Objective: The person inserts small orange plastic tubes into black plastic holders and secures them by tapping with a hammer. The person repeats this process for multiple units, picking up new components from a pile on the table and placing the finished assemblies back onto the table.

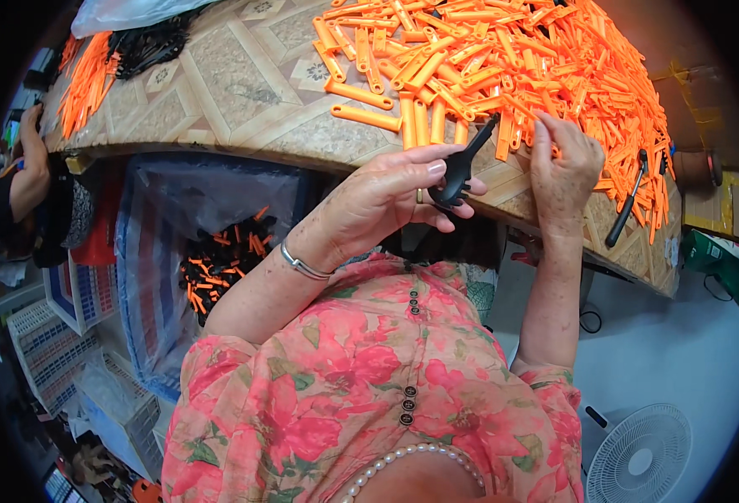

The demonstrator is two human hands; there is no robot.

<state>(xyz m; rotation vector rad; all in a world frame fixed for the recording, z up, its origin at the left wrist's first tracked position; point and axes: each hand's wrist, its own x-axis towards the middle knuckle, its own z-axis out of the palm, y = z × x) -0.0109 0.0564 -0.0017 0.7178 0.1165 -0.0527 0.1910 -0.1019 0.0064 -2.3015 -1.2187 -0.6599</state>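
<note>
My left hand (403,184) holds a black plastic spork (451,178) between thumb and fingers. Its bowl with short tines points down, and its narrow stem slants up to the right. At the near edge of a heap of orange plastic handles (470,71), my right hand (566,163) has its thumb and fingers bent together. Whatever those fingertips hold, if anything, is hidden against the orange pieces. A few orange handles (365,117) lie apart from the heap, just beyond my left hand.
A black-handled tool (627,205) lies on the patterned table (243,92) at right. Below the table, a lined blue crate (147,335) contains black and orange pieces. A white fan (640,461) stands lower right. Another person's arm (30,172) shows at far left.
</note>
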